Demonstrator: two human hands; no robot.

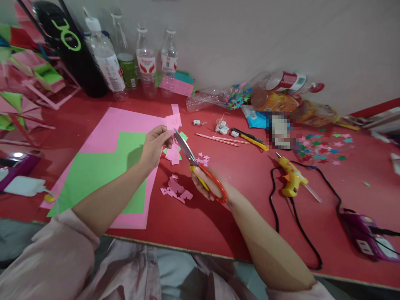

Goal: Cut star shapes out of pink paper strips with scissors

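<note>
My left hand [156, 143] is closed in a pinch over the table, with a small pink paper piece [172, 130] at its fingertips, mostly hidden. My right hand [202, 183] grips orange-and-yellow-handled scissors [216, 181], whose blade tips reach the paper at my left fingers. Beneath the blades lie pink paper strips [172, 157] with star outlines, over green ones. Small cut pink stars [203, 159] sit beside the scissors. Pink offcuts [176, 189] are scattered nearer me. Under my left forearm are large green [103, 179] and pink paper sheets [103, 129].
Plastic bottles [146, 66] and a black flask [71, 54] stand along the wall. Paper models [37, 79] are at the left. To the right lie a yellow glue gun [290, 177] with its black cord, loose coloured stars [325, 148], a cutter [254, 141] and a purple power strip [365, 235].
</note>
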